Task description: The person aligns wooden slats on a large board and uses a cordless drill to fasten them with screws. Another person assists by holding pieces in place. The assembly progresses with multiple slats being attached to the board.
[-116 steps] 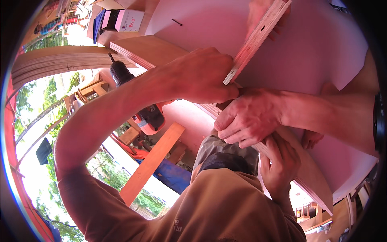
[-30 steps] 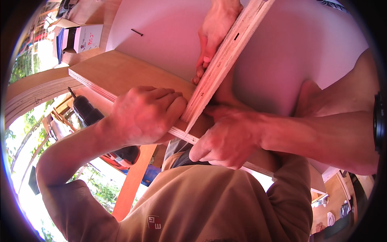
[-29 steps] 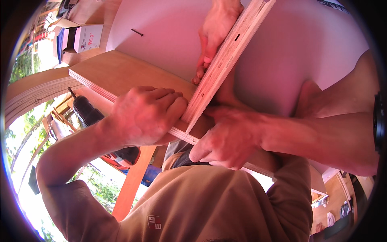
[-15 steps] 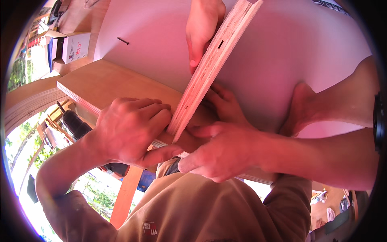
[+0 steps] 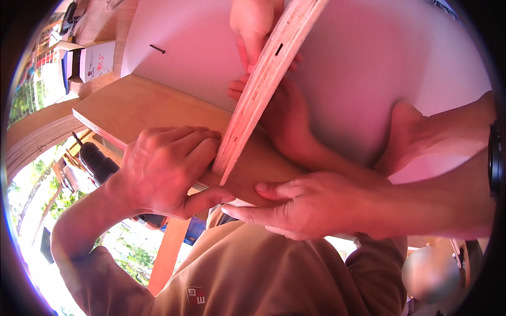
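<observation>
A narrow plywood strip point(image 5: 263, 84) is seen standing on edge, running diagonally from the top centre down to the middle of the view. Its lower end rests on a flat wooden board point(image 5: 142, 105), which lies on a pale worktop point(image 5: 369, 68). A dark slot is cut into the strip's layered edge near its upper part.

The left hand point(image 5: 163, 168) is curled over the near edge of the board, with its fingertips pressed against the left face of the strip at its lower end and its thumb tucked under the board. The right hand point(image 5: 300, 205) is laid mostly flat and open along the board's near edge, just right of the strip's foot, fingers extended toward the left thumb; whether anything is actually gripped by it cannot be told.

Two more hands, belonging to another person, are seen beyond the strip: one point(image 5: 253, 26) is held against the strip near the top, and another point(image 5: 284, 116) is braced against its right face lower down.

A small dark screw point(image 5: 156, 49) lies apart on the worktop at upper left, near a small cardboard box point(image 5: 97, 58). A dark power drill point(image 5: 97, 163) is partly visible below the board, behind the left wrist.
</observation>
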{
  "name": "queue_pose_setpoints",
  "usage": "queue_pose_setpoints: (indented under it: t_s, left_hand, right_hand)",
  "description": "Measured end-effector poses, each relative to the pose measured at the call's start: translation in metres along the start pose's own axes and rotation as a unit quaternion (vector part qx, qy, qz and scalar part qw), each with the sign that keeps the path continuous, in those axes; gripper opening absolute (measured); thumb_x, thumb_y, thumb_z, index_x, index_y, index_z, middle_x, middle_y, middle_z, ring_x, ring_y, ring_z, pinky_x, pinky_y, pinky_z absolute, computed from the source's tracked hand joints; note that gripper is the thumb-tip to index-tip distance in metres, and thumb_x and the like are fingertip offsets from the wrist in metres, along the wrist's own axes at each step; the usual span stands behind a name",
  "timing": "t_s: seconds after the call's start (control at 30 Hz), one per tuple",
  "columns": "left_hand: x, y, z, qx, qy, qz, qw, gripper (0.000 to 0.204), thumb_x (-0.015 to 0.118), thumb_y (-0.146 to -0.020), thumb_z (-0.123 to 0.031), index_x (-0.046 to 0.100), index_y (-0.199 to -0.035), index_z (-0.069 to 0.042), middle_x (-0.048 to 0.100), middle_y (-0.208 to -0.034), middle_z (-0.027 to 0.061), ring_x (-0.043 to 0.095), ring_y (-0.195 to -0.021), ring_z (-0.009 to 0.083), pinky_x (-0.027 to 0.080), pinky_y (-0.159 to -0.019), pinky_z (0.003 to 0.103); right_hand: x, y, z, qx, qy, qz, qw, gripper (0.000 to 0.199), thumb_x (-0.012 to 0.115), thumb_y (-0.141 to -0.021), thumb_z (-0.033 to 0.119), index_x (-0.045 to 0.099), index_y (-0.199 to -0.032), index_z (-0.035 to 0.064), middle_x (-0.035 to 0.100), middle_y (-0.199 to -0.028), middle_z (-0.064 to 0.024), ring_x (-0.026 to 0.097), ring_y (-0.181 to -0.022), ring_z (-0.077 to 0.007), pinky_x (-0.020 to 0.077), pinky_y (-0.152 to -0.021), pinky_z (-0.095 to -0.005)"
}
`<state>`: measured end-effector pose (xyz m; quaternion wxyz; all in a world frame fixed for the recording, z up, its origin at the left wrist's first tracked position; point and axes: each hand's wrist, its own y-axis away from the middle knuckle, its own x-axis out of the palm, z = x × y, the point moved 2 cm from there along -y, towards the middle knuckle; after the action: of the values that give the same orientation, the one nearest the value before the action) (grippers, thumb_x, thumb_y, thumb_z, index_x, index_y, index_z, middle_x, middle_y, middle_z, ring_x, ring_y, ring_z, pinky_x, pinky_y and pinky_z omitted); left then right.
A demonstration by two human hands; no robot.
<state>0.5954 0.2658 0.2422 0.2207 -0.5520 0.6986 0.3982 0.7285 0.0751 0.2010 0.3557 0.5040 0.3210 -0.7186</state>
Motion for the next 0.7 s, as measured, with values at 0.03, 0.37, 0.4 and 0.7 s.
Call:
queue_pose_setpoints:
  t_s: [0.03,0.37,0.4,0.7]
  left_hand:
    - [0.001,0.001,0.000,0.000,0.000,0.007,1.000,0.053,0.072,-0.087,-0.052,0.061,-0.087,0.000,0.072,-0.095,0.0179,0.073,-0.089,0.0349,0.060,-0.069,0.040]
    - [0.002,0.000,0.002,0.019,-0.048,0.048,0.998,0.056,0.065,-0.092,-0.056,0.061,-0.088,0.000,0.073,-0.096,0.0195,0.074,-0.093,0.0352,0.062,-0.073,0.040]
    - [0.002,0.000,0.002,0.023,-0.048,0.041,0.998,0.056,0.065,-0.092,-0.056,0.061,-0.088,0.000,0.073,-0.096,0.0198,0.074,-0.093,0.0353,0.062,-0.074,0.040]
    - [0.003,0.000,0.001,0.031,-0.045,0.039,0.998,0.054,0.066,-0.092,-0.053,0.060,-0.087,0.000,0.073,-0.095,0.0211,0.074,-0.091,0.0359,0.062,-0.075,0.040]
  right_hand:
    - [0.000,0.002,-0.001,0.004,-0.025,0.001,1.000,0.029,0.061,-0.100,0.010,0.057,-0.127,-0.0002,0.060,-0.101,-0.0060,0.064,-0.099,-0.0143,0.0545,-0.089,-0.0253]
    - [0.001,0.015,-0.007,0.017,-0.169,0.037,0.985,0.025,0.059,-0.100,0.014,0.057,-0.122,0.0016,0.061,-0.099,-0.0057,0.064,-0.094,-0.0148,0.0552,-0.085,-0.0260]
    - [0.001,0.015,-0.008,0.016,-0.179,0.038,0.983,0.025,0.058,-0.100,0.014,0.057,-0.121,0.0018,0.061,-0.099,-0.0057,0.064,-0.093,-0.0149,0.0552,-0.085,-0.0261]
    - [0.004,0.015,-0.010,0.019,-0.264,0.061,0.962,0.022,0.056,-0.100,0.018,0.057,-0.117,0.0034,0.061,-0.097,-0.0055,0.064,-0.088,-0.0154,0.0558,-0.082,-0.0267]
